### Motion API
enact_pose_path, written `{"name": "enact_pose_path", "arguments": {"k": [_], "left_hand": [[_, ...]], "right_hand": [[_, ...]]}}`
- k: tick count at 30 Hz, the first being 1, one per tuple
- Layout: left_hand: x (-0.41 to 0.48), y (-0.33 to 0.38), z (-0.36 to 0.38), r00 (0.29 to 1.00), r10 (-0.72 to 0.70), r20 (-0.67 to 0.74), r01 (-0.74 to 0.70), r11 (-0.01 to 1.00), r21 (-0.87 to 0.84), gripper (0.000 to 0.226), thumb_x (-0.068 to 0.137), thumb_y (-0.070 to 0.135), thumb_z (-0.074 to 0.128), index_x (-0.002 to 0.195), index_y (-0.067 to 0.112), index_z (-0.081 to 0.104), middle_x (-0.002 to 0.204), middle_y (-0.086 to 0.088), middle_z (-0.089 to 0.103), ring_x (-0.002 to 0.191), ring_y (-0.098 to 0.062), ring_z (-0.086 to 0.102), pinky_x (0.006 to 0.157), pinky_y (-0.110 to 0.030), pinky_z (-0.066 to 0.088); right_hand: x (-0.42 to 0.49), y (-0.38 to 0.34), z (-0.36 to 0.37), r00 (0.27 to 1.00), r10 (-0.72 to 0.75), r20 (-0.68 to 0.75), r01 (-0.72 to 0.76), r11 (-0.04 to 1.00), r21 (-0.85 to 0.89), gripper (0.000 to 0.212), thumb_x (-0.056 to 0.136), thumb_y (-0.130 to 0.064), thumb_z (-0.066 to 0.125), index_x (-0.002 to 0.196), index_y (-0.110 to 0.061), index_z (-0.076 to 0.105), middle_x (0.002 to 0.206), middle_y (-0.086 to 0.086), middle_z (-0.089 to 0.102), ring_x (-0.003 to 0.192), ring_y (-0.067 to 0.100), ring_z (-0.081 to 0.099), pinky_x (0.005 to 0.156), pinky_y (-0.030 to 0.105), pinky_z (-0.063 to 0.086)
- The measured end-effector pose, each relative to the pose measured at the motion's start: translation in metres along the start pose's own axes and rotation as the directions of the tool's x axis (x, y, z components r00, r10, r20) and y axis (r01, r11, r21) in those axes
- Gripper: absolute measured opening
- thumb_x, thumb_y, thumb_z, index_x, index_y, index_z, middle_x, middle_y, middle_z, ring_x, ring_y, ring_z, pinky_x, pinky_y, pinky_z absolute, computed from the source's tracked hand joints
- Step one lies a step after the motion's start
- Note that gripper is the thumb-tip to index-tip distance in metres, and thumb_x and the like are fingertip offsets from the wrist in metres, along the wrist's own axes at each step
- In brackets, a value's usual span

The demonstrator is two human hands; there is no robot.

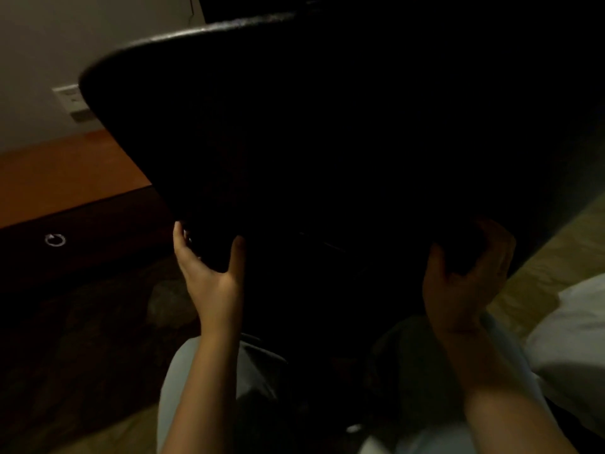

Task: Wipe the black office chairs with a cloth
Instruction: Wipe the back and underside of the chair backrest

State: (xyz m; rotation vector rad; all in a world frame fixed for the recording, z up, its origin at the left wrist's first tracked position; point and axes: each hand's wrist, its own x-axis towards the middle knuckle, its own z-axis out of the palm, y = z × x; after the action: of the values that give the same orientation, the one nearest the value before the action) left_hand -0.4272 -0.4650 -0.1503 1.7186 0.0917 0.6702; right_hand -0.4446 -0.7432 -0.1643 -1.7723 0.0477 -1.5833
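1. The black office chair backrest (327, 126) fills the middle of the view, directly in front of the person.
2. The wooden desk (65, 172) stands to its left; the drawer (55, 239) is closed, its contents hidden.
3. The right hand (465, 280) curls round the backrest's lower right edge.
4. The left hand (209, 267) grips its lower left edge.

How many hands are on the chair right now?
2: the left hand grips the lower left corner of the chair, and the right hand grips its lower right corner.
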Motion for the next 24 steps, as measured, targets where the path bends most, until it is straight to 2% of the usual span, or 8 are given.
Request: {"name": "enact_pose_path", "arguments": {"k": [3, 9, 11, 13, 16, 19, 22, 24], "left_hand": [[0.007, 0.005, -0.009, 0.999, -0.049, 0.020, 0.047, 0.994, 0.095, 0.091, 0.075, 0.054, 0.070, 0.150, 0.032, 0.022, 0.138, 0.019, 0.030, 0.128, -0.004, 0.035, 0.106, -0.033, 0.038], [-0.001, 0.017, -0.018, 0.996, -0.060, 0.065, 0.051, 0.990, 0.134, 0.069, 0.066, 0.054, 0.068, 0.127, 0.037, 0.040, 0.131, 0.013, 0.044, 0.115, -0.006, 0.047, 0.099, -0.034, 0.044], [-0.003, 0.020, -0.018, 0.994, -0.040, 0.104, 0.026, 0.991, 0.134, 0.057, 0.065, 0.058, 0.069, 0.115, 0.047, 0.045, 0.121, 0.021, 0.049, 0.113, -0.015, 0.054, 0.095, -0.044, 0.049], [-0.004, 0.023, -0.016, 0.990, 0.014, 0.142, -0.037, 0.986, 0.162, 0.048, 0.065, 0.059, 0.072, 0.107, 0.052, 0.050, 0.111, 0.020, 0.057, 0.105, -0.014, 0.061, 0.089, -0.043, 0.053], [-0.009, 0.030, -0.007, 0.975, 0.100, 0.197, -0.135, 0.976, 0.171, 0.037, 0.069, 0.054, 0.072, 0.101, 0.044, 0.055, 0.103, 0.010, 0.063, 0.093, -0.003, 0.061, 0.080, -0.030, 0.054], [-0.022, 0.039, 0.007, 0.967, 0.095, 0.234, -0.124, 0.986, 0.111, 0.031, 0.071, 0.044, 0.072, 0.098, 0.044, 0.056, 0.095, 0.012, 0.066, 0.087, -0.001, 0.063, 0.072, -0.021, 0.055], [-0.033, 0.042, 0.018, 0.959, 0.094, 0.266, -0.112, 0.992, 0.054, 0.039, 0.072, 0.039, 0.073, 0.106, 0.045, 0.056, 0.097, 0.023, 0.067, 0.092, 0.005, 0.063, 0.073, -0.013, 0.051], [-0.036, 0.044, 0.024, 0.956, 0.112, 0.270, -0.135, 0.989, 0.068, 0.041, 0.071, 0.043, 0.073, 0.107, 0.048, 0.056, 0.100, 0.020, 0.067, 0.092, 0.003, 0.064, 0.075, -0.018, 0.053]], "right_hand": [[-0.001, -0.005, -0.001, 1.000, 0.023, -0.018, -0.023, 1.000, -0.005, 0.032, 0.084, -0.013, 0.058, 0.112, -0.005, 0.046, 0.103, 0.035, 0.056, 0.102, 0.031, 0.049, 0.098, 0.008, 0.032], [-0.034, -0.033, 0.025, 0.982, -0.117, 0.148, 0.105, 0.991, 0.089, 0.027, 0.084, -0.013, 0.060, 0.111, -0.015, 0.056, 0.110, 0.005, 0.050, 0.100, 0.023, 0.054, 0.098, 0.012, 0.037], [-0.046, -0.036, 0.029, 0.937, -0.228, 0.265, 0.207, 0.973, 0.106, 0.023, 0.090, -0.016, 0.055, 0.113, -0.017, 0.056, 0.111, 0.003, 0.049, 0.099, 0.023, 0.053, 0.093, 0.019, 0.041], [-0.051, -0.033, 0.025, 0.885, -0.291, 0.363, 0.269, 0.957, 0.112, 0.024, 0.090, -0.016, 0.054, 0.114, -0.019, 0.055, 0.111, 0.001, 0.048, 0.100, 0.022, 0.052, 0.089, 0.024, 0.043], [-0.028, -0.027, 0.005, 0.946, -0.071, 0.315, 0.056, 0.997, 0.059, 0.034, 0.078, -0.017, 0.057, 0.111, -0.012, 0.060, 0.112, 0.009, 0.053, 0.101, 0.022, 0.051, 0.095, 0.011, 0.034], [0.022, -0.009, -0.015, 0.961, 0.250, 0.115, -0.245, 0.968, -0.054, 0.038, 0.075, -0.012, 0.059, 0.111, 0.000, 0.064, 0.109, 0.023, 0.060, 0.102, 0.024, 0.052, 0.092, 0.005, 0.030], [0.053, 0.006, -0.019, 0.931, 0.362, 0.044, -0.360, 0.931, -0.056, 0.035, 0.077, -0.002, 0.061, 0.111, -0.003, 0.065, 0.105, 0.014, 0.062, 0.098, 0.019, 0.055, 0.082, 0.003, 0.032], [0.053, 0.002, -0.013, 0.907, 0.418, 0.056, -0.419, 0.908, -0.004, 0.031, 0.077, -0.005, 0.060, 0.107, -0.005, 0.066, 0.101, 0.006, 0.061, 0.095, 0.015, 0.056, 0.076, 0.005, 0.034]]}}
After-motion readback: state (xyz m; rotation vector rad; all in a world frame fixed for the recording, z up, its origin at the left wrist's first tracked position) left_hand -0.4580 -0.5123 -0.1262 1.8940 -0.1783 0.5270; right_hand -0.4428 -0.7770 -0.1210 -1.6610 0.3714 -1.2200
